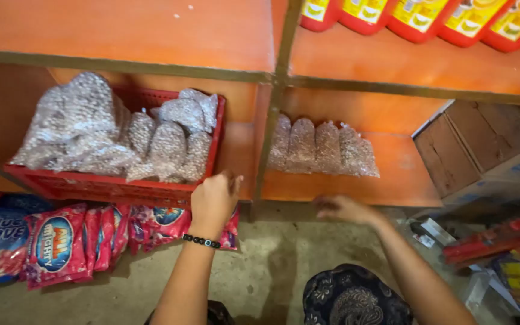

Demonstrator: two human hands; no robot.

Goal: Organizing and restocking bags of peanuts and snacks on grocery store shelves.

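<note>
Clear plastic bags of pale beans (323,149) sit in a row on the orange wooden shelf (404,174) at one o'clock, right hand (344,209) open-fingered, holding nothing, below them, left hand (213,200) loosely curled, empty, beside the red plastic crate (109,185) at ten o'clock.

Warm, fairly dim indoor light falls from above and in front, leaving the glossy orange wooden shelf boards (151,33) with a soft sheen. Deep shadow fills the recess under the upper board and pools on the grey concrete floor (260,265) beneath the lowest shelf. The right hand (343,209) is smeared by motion blur. Shelf lines bow at the edges, and the corners look soft
</note>
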